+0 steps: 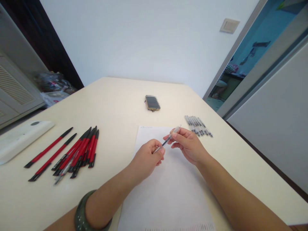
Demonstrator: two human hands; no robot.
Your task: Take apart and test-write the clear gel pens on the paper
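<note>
Both hands hold one clear-barrelled pen (167,140) at a slant above a white sheet of paper (166,192). My left hand (149,158) pinches its lower left end between thumb and fingers. Around the upper right end, my right hand (186,142) has its thumb and fingertips closed. A dark refill shows through the barrel. Small writing runs along the sheet's top left, and a row of short pen strokes lines its near edge. Just beyond my right hand lies a row of several clear pens (198,125).
Red-and-black pens (81,149) lie in a pile at left, with a clear pen (63,175) among them. A white device (22,138) sits at the far left edge. A small dark object (152,102), partly pixelated, is on the table (120,96) near the wall.
</note>
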